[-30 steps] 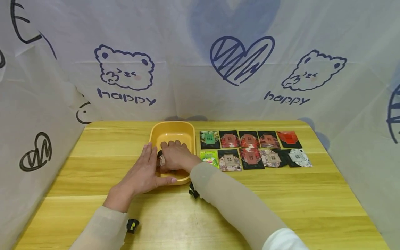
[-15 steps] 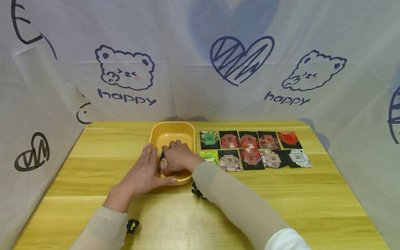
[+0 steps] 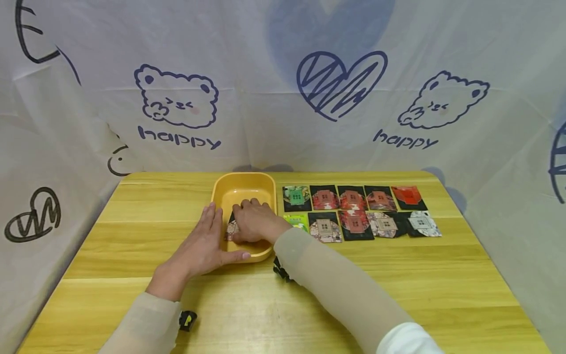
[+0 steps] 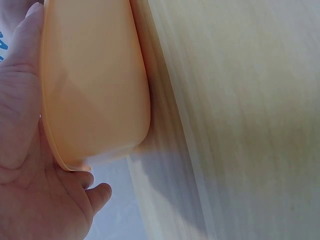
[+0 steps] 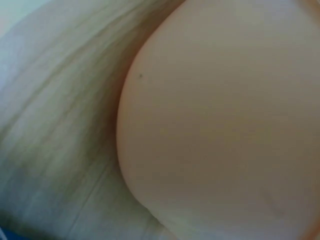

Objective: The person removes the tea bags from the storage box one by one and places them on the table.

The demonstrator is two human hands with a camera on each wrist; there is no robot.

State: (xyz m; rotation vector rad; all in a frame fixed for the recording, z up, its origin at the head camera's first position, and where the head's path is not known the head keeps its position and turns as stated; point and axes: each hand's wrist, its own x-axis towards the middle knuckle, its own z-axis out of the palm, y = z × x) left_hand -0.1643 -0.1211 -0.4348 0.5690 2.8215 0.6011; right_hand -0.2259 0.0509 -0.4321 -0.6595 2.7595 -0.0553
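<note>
A yellow-orange plastic tub (image 3: 243,180) stands on the wooden table. My left hand (image 3: 199,246) rests against its near left corner in the head view, straight fingers along the left side and thumb along the near rim. In the left wrist view, that hand touches the rim of the tub (image 4: 100,80). Inside the tub is my right hand (image 3: 255,222), knuckles up and fingers bent down over a dark tea sachet (image 3: 232,231) with a floral print. Its fingertips are hidden, as is most of the sachet. The right wrist view shows the tub's outer wall (image 5: 215,120).
Right of the tub, tea sachets lie flat in two rows: a green one (image 3: 296,197), several red and black ones (image 3: 353,197), a lime one (image 3: 296,221) partly behind my right wrist, and floral ones (image 3: 325,227). A printed cloth (image 3: 256,118) hangs behind the table.
My right hand has shifted slightly right inside the tub, and the sachet under it has moved a little the same way. My left hand and the tub stay put.
</note>
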